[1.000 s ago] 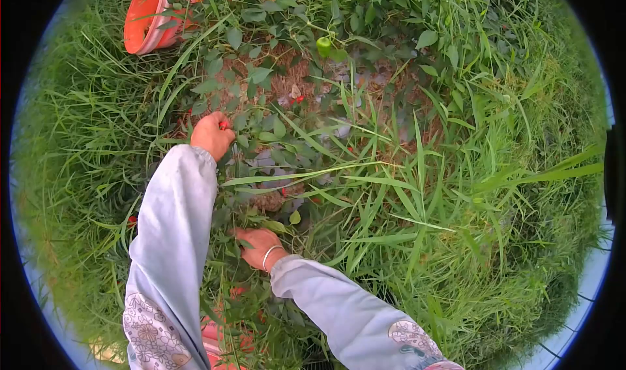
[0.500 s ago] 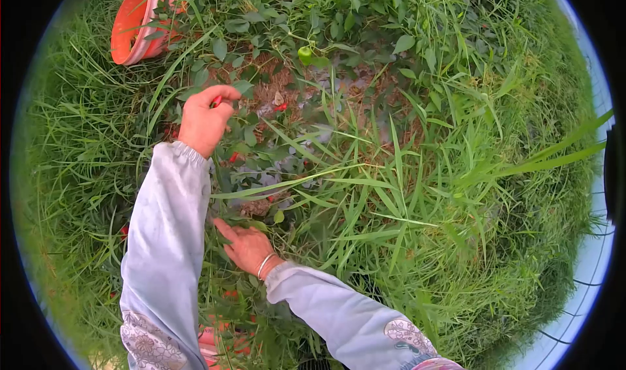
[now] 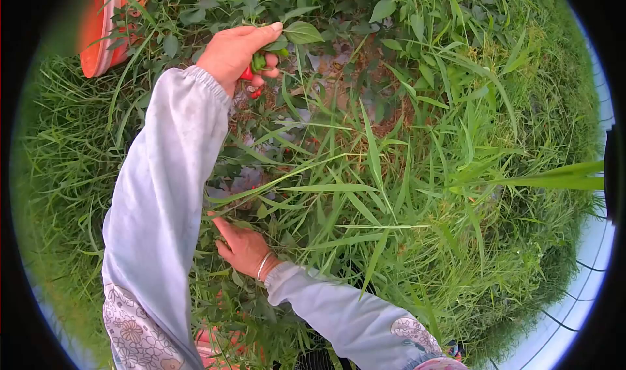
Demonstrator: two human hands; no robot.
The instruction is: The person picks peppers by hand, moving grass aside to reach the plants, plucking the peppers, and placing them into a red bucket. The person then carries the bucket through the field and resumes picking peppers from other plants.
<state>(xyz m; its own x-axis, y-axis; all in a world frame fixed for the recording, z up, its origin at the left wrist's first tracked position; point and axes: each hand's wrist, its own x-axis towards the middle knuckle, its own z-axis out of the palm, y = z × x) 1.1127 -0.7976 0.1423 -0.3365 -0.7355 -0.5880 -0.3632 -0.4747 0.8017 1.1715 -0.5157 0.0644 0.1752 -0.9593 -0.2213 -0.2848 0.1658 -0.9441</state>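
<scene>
My left hand is among the pepper plants in the upper middle, its fingers curled around a red pepper. Something green, a small pepper or a stem, shows between the fingers beside it. The thumb lies against a broad leaf. Just below that hand, small red peppers hang in the foliage. Lower down, my right hand, with a bracelet at the wrist, rests over leaves. Its index finger is stretched out and the thumb stands apart; nothing shows in its grasp.
An orange-red bucket lies tilted in the grass at upper left. A pinkish-red object is partly covered by leaves at the bottom. Long grass blades cross the middle and right. Pale sheeting borders the right edge.
My left hand has moved up and right, and its thumb now meets a leaf. My right hand stays nearly in place. The view has shifted slightly, with the bucket farther left.
</scene>
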